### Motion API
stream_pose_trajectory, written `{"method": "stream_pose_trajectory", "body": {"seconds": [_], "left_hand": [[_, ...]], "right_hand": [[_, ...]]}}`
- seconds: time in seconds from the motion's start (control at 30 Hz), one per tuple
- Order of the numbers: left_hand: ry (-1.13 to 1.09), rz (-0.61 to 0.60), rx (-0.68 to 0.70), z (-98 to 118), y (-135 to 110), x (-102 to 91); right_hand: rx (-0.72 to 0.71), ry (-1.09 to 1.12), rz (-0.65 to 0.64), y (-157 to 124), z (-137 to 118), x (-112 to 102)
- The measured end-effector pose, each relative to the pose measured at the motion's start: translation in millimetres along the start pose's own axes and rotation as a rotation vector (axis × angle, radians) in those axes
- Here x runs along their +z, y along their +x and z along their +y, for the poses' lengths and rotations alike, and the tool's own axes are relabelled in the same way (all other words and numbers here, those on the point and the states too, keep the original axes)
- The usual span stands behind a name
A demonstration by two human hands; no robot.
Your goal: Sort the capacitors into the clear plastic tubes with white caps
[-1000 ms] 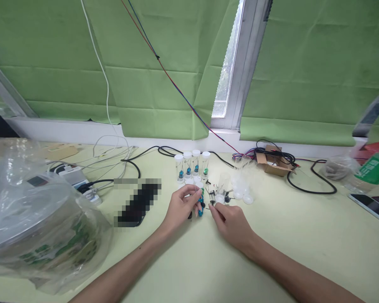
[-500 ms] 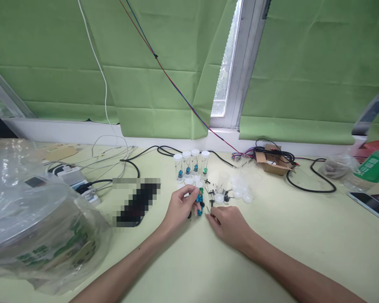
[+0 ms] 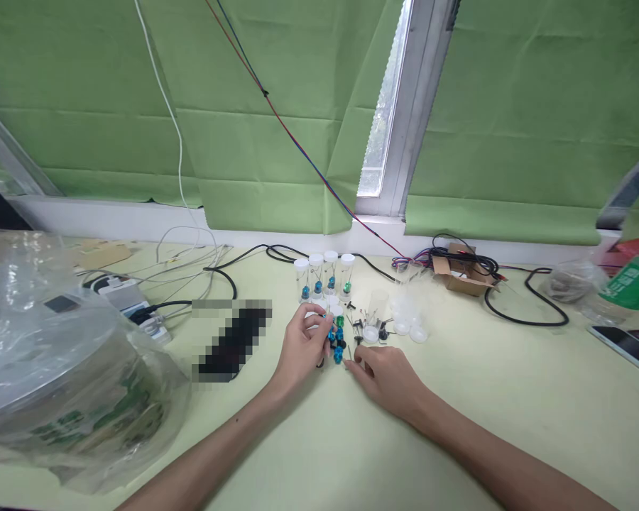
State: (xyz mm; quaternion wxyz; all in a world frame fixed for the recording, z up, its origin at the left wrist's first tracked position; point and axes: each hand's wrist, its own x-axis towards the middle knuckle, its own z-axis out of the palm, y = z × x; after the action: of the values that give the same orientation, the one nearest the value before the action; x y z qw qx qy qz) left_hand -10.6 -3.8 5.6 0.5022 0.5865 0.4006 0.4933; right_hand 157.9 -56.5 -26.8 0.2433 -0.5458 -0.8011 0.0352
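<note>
My left hand (image 3: 302, 343) is curled with its fingertips pinched on a small clear tube with a white cap, beside loose blue and green components (image 3: 339, 339) on the yellow-green table (image 3: 490, 397). My right hand (image 3: 384, 370) lies low on the table, its thumb and forefinger pinched on a thin-legged small part just right of that pile. Several capped clear tubes (image 3: 324, 276) holding blue and green parts stand in a row behind the hands. An open clear tube (image 3: 377, 312) and loose white caps (image 3: 407, 326) lie to the right of the pile.
A large plastic-wrapped container (image 3: 58, 376) fills the left side. A black pixelated object (image 3: 233, 339) lies left of my hands. Cables (image 3: 202, 273), a small cardboard box (image 3: 461, 273) with wires, a green bottle (image 3: 631, 284) and a phone (image 3: 625, 344) lie around.
My left hand has closed tighter and shifted slightly toward the tube row. My right hand has slid left and down toward the coloured pile.
</note>
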Motion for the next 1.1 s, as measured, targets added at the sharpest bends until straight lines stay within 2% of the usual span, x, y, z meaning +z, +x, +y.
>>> {"method": "stream_pose_trajectory", "body": {"seconds": [0.27, 0.63, 1.1], "left_hand": [[-0.023, -0.037, -0.002, 2.3, -1.6, 1.8], [0.05, -0.116, -0.018, 0.4, -2.5, 4.1], [0.064, -0.146, -0.035, 1.0, -4.5, 5.1]], "right_hand": [[0.038, -0.066, 0.089, -0.3, 4.5, 1.7], [0.136, -0.249, -0.052, 4.3, 2.7, -2.8], [0.134, -0.207, -0.072, 4.1, 5.1, -2.9]]}}
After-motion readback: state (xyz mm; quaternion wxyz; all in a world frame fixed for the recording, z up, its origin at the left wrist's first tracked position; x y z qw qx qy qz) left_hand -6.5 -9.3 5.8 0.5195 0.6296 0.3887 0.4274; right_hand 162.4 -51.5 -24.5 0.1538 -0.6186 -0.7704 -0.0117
